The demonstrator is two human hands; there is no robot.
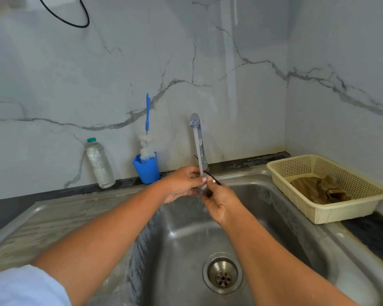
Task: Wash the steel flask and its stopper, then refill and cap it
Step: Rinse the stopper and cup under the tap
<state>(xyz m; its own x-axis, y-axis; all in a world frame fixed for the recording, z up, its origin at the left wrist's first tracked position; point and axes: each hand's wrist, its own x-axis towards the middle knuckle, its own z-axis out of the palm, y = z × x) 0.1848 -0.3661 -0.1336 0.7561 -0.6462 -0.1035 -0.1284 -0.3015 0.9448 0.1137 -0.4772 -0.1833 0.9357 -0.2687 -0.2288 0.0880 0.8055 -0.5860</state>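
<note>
Seemingly midway, left hand (181, 182) and right hand (219, 203) both grip the stopper (203, 187) under the running tap (196, 129) at mid-frame; flask unseen, so refilling and capping apparently remain.

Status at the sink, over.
Rinsing stopper under running tap, left hand and right hand both gripping it. No flask in view. Nothing in the way.
</note>
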